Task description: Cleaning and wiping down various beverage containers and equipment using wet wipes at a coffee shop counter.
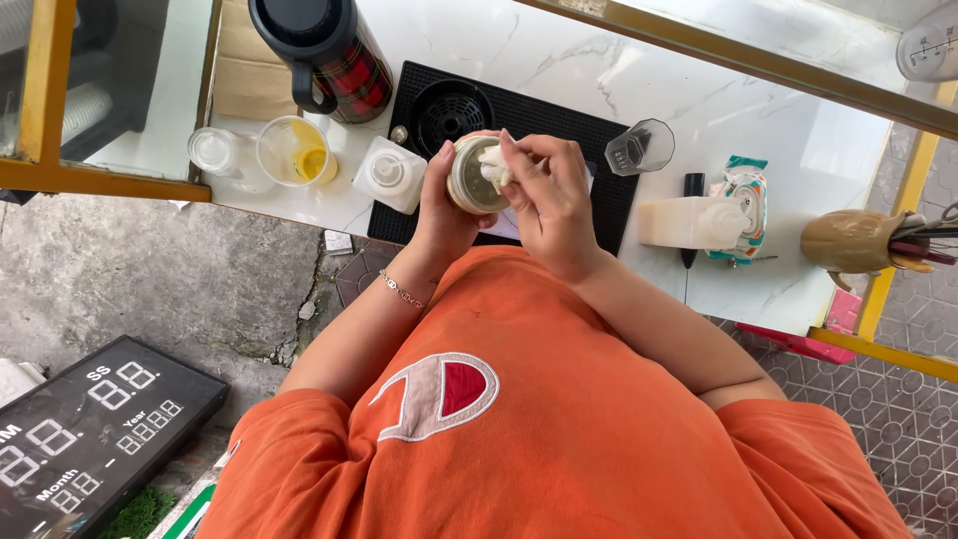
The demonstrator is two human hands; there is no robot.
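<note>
**Two hands wipe out a small cup above the counter**

The left hand (439, 215) wraps its fingers around a small round cup (471, 180), held up over the black mat (559, 125). The right hand (549, 195) is curled, pinching a white tissue (492, 165) pressed into the cup's mouth. Just beyond, on the white marble counter (798, 170), stand a square white bottle (389, 175), a clear cup with yellow liquid (295, 152) and a green wipes packet (743, 200). Farther off sits a plaid flask (324, 50). Grey paving lies below.
</note>
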